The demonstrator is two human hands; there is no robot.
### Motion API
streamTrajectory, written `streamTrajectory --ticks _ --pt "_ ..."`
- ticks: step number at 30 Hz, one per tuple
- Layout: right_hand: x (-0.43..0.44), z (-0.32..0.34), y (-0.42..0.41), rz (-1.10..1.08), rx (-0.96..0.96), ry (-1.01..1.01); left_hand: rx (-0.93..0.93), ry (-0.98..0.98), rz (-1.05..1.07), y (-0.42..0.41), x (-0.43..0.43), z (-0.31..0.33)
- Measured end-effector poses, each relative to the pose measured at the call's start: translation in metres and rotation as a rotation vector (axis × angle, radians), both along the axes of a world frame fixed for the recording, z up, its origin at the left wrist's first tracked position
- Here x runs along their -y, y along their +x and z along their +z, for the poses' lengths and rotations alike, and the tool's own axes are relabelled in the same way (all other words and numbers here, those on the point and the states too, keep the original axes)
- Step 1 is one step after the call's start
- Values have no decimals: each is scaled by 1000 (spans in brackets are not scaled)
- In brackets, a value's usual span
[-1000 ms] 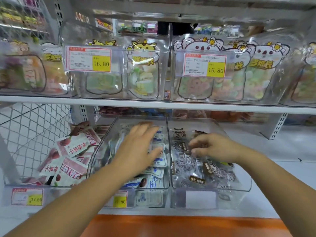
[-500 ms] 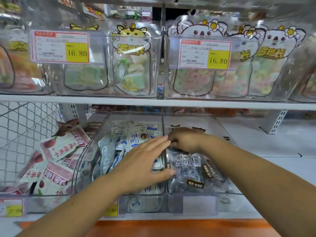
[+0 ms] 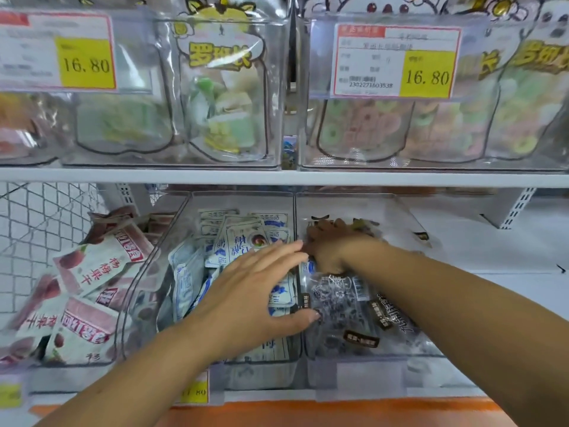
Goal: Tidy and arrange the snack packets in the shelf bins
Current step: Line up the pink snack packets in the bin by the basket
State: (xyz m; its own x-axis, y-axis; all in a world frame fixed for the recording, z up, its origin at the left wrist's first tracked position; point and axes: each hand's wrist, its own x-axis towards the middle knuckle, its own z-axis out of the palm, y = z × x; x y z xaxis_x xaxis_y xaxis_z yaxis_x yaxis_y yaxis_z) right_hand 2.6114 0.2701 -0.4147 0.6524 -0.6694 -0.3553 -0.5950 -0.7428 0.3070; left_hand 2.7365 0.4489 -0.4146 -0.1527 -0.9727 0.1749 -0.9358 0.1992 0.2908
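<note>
Blue-and-white snack packets (image 3: 243, 238) fill the clear middle bin (image 3: 240, 194). My left hand (image 3: 255, 291) lies flat on them with straight fingers, its thumb tip at the divider. The clear right bin (image 3: 400, 211) holds dark, see-through snack packets (image 3: 348, 306). My right hand (image 3: 331, 245) reaches into the back left corner of that bin. Its fingers curl down around a dark packet there, and the fingertips are hidden.
Pink-and-white fruit packets (image 3: 92, 266) lie jumbled in the left bin beside a wire mesh panel (image 3: 37, 229). A white shelf board (image 3: 277, 177) just above carries clear bins of candy bags (image 3: 221, 97) with 16.80 price tags. An orange ledge (image 3: 308, 411) runs below.
My right hand moved from the front of the right bin to its back left corner. My left hand slid down and right over the blue-white packets. The view moved closer.
</note>
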Motion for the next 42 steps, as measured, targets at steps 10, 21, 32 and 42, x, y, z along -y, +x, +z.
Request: streamTrajectory --ticks 10,21,32,42 --pt "6 -8 -11 -43 489 3 -24 55 2 -2 -2 1" --pt "-35 47 -56 -337 1384 400 -493 127 118 -12 -5 6" --pt "-107 61 -50 -465 1769 767 -1011 -35 136 -17 -18 30" --pt "-108 59 -112 -209 848 332 32 -249 327 23 -39 21"
